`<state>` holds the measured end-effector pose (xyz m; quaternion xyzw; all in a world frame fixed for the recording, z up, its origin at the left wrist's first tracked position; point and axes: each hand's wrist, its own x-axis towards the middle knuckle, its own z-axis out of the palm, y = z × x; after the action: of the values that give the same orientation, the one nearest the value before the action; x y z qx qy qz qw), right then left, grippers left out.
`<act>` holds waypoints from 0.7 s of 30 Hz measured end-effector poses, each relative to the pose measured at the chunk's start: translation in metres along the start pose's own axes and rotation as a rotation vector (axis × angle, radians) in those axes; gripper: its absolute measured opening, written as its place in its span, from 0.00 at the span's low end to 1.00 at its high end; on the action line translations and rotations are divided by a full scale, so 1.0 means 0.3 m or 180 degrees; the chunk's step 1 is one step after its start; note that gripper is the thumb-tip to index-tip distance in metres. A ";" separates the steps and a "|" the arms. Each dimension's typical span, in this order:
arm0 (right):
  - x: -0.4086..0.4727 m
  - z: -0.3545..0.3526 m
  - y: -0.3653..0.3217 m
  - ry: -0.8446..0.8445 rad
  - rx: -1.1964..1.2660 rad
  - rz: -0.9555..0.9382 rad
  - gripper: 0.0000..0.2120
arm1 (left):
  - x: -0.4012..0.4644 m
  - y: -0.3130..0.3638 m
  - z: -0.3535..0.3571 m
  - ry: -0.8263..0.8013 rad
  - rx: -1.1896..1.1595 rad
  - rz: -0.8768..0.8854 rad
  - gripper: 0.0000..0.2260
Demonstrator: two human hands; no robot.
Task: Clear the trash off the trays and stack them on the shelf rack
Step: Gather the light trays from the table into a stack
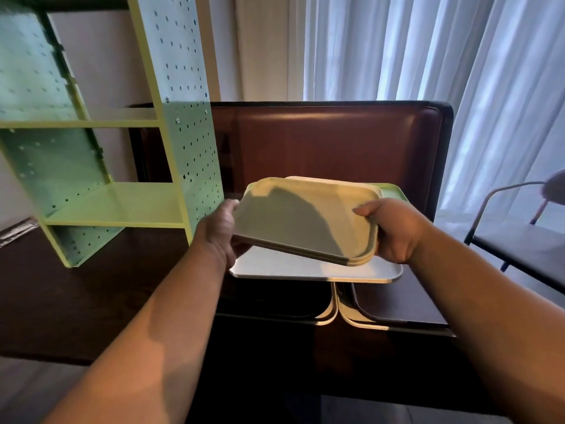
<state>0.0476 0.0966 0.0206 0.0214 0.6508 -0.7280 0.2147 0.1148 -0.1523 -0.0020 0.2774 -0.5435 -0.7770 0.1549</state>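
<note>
Head view: both outstretched hands' fingers grip the tilted tray stack [305, 218] by opposite edges.

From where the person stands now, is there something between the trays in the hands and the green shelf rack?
Nothing visible blocks the way. Both the left hand and the right hand hold the stack of trays in the air; the shelf rack stands to its left, with its open shelves bare.
</note>
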 end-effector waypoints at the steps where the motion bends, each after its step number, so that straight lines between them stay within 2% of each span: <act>1: -0.012 -0.015 -0.016 -0.0109 -0.0078 0.0000 0.14 | 0.002 0.003 -0.008 -0.0088 0.0172 -0.0098 0.12; 4: -0.032 -0.032 -0.048 -0.0061 -0.0263 -0.0098 0.06 | -0.005 -0.009 -0.004 -0.0331 0.0715 -0.0277 0.13; 6: -0.014 -0.031 -0.043 0.0274 -0.0314 -0.0263 0.03 | -0.018 -0.012 0.010 -0.0358 0.0946 -0.0238 0.08; 8: 0.016 -0.034 -0.026 0.0718 -0.0434 -0.0385 0.01 | -0.027 -0.008 0.019 -0.0271 0.1224 -0.0150 0.07; 12: 0.062 -0.048 0.007 0.1147 -0.1225 -0.0404 0.03 | -0.025 -0.014 0.029 -0.0100 0.1829 0.0263 0.06; 17: 0.090 -0.049 0.036 0.1323 -0.2587 -0.0720 0.10 | -0.043 -0.034 0.047 -0.0084 0.2618 0.0593 0.05; 21: 0.108 -0.057 0.034 0.1287 -0.3039 -0.0624 0.14 | -0.037 -0.040 0.056 0.0104 0.2917 0.0718 0.08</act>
<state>0.0175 0.1030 -0.0016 0.0002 0.9373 -0.3485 0.0016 0.1142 -0.1293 -0.0059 0.2686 -0.8547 -0.4308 0.1085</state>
